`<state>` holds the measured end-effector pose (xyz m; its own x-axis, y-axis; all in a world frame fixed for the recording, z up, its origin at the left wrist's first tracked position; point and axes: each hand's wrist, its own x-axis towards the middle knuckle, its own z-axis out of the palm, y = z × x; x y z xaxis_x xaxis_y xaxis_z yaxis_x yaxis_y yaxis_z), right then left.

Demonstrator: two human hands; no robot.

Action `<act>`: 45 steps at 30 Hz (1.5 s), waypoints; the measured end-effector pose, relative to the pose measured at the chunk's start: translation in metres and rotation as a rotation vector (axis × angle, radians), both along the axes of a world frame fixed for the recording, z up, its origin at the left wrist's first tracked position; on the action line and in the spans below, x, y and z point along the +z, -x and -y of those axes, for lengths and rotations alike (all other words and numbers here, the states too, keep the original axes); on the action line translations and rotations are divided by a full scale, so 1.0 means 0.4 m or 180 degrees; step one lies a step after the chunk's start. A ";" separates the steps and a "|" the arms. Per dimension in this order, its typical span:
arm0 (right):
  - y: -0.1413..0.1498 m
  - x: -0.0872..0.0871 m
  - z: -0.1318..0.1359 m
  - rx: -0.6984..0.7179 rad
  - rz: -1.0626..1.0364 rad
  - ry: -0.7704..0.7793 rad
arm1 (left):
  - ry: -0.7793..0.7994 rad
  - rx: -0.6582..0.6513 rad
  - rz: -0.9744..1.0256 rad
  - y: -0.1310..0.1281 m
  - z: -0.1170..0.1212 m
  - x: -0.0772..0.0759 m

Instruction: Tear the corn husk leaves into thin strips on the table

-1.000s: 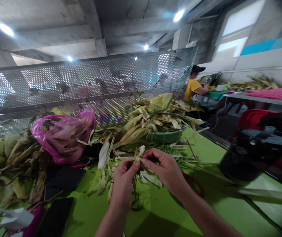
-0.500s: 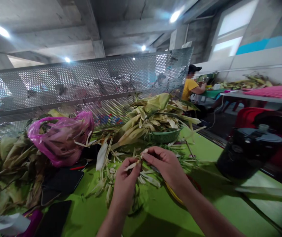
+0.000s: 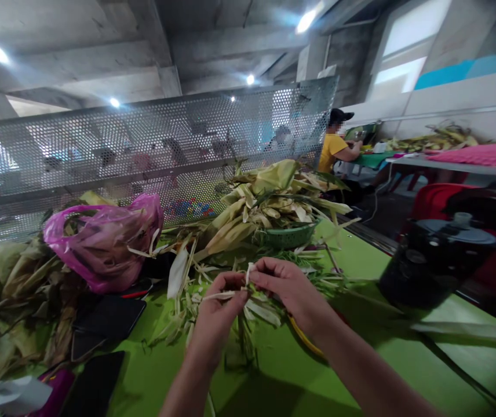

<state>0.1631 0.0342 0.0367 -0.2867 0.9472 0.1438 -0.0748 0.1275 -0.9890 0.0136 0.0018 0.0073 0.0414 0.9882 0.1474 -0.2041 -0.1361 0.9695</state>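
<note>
Both my hands meet above a green table (image 3: 178, 370), fingers pinched round a small piece of pale corn husk (image 3: 250, 272). My left hand (image 3: 219, 310) is closed on the lower part, and one strip sticks out to the left across its fingers. With thumb and forefinger my right hand (image 3: 289, 286) grips the upper end. Torn husk strips (image 3: 181, 307) lie scattered behind and below the hands. Farther back, a heap of dried corn husks (image 3: 269, 191) overflows a green basket (image 3: 289, 236). Under my right forearm shows part of a yellow ring-shaped handle (image 3: 304, 336).
On the left are a pink plastic bag (image 3: 104, 243), a husk pile (image 3: 17, 289), dark flat phone-like items (image 3: 106, 318) and a white charger (image 3: 22, 394). A black canister (image 3: 434, 266) stands right. A perforated metal screen (image 3: 143, 145) runs behind; a person in yellow (image 3: 334, 149) sits beyond.
The pale husk piece has turned between my fingers, and its upper end now stands upright. My hands stay close together. The whole view has shifted slightly.
</note>
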 end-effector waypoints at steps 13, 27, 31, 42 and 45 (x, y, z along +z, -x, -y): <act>0.017 -0.022 0.004 -0.0656 0.1017 -0.1111 | -0.0190 0.0723 -0.0546 -0.009 -0.010 -0.004; 0.016 -0.001 0.008 0.0227 -0.0006 -0.0138 | 0.0378 -0.0110 0.0870 -0.011 -0.001 0.010; 0.015 0.003 0.009 0.0128 0.0093 -0.0222 | 0.0131 0.0162 0.0230 -0.002 -0.006 0.009; 0.021 0.000 0.015 -0.0092 0.0353 -0.0461 | 0.0000 0.0455 -0.0136 0.004 -0.003 0.013; 0.018 -0.001 0.011 0.0230 -0.0043 -0.0089 | 0.0080 0.0185 0.0260 0.005 -0.005 0.004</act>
